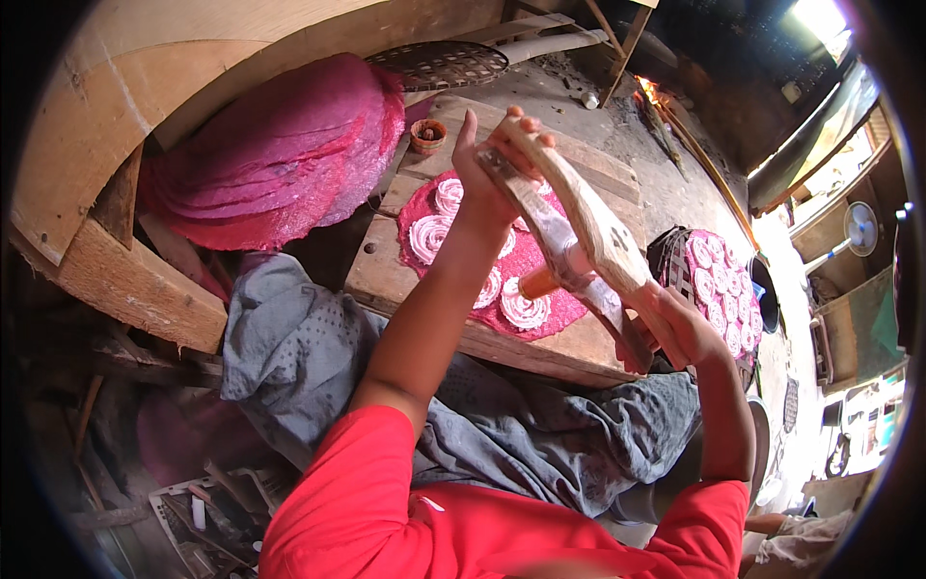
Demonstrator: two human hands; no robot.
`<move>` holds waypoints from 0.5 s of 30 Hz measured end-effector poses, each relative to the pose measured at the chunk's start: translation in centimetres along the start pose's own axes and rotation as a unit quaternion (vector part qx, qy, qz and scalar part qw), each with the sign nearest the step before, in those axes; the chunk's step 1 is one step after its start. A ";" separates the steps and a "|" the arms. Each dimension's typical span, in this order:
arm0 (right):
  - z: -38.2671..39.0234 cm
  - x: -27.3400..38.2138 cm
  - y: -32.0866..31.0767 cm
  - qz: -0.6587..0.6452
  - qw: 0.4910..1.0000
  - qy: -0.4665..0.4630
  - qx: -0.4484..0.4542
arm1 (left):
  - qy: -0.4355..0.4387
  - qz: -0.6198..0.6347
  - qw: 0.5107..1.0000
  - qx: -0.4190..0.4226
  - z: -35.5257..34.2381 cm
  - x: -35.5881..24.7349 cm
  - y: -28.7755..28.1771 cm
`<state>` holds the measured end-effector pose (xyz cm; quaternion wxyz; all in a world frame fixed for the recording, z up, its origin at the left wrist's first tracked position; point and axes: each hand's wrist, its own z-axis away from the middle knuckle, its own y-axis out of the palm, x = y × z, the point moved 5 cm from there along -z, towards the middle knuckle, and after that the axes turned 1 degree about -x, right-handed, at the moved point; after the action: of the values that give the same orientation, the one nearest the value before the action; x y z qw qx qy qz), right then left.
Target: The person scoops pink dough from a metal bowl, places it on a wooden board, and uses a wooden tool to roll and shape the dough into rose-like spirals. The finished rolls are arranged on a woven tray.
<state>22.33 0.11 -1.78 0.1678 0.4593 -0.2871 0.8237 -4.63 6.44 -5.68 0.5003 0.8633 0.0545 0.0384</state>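
Observation:
Both hands hold a wooden noodle press (600, 227) made of two long bars, tilted over a wooden board (376, 262). My left hand (490, 164) closes around its far upper end, and my right hand (672, 333) grips its near right end. From the press's middle a short orange-brown cylinder (540, 281) points down, close to a pale pink noodle swirl (526, 307). Several such swirls lie on a round bright pink mesh mat (562, 318) on the board. My left forearm and the press hide part of the mat.
Pink mesh mats (280, 154) are piled at the left. A small clay-coloured pot (427, 136) stands at the board's far edge, near a flat woven tray (439, 66). At the right, another mat (716, 289) bears several swirls. A fire (651, 91) burns at the back.

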 end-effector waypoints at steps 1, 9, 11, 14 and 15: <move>-0.3 -0.7 -0.4 0.067 0.996 0.050 -0.035 | -0.001 0.058 0.998 -0.029 0.6 0.1 -0.5; -7.3 -6.8 7.0 -0.416 0.900 -0.018 0.126 | 0.044 0.014 0.999 0.026 1.3 -1.0 -1.6; -8.6 -7.6 8.4 -0.479 0.856 -0.058 0.184 | 0.048 0.016 0.998 0.045 1.5 -1.1 -1.4; -9.4 -8.0 8.8 -0.420 0.891 -0.051 0.162 | 0.056 0.012 0.997 0.044 1.8 -1.2 -0.7; -9.4 -8.0 8.8 -0.375 0.916 -0.019 0.140 | 0.064 0.007 0.997 0.039 1.9 -1.3 -0.4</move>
<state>15.54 -0.89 -15.28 0.3929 0.5675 0.0213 0.7233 -5.71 4.85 -6.94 0.4612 0.8784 0.0824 0.0949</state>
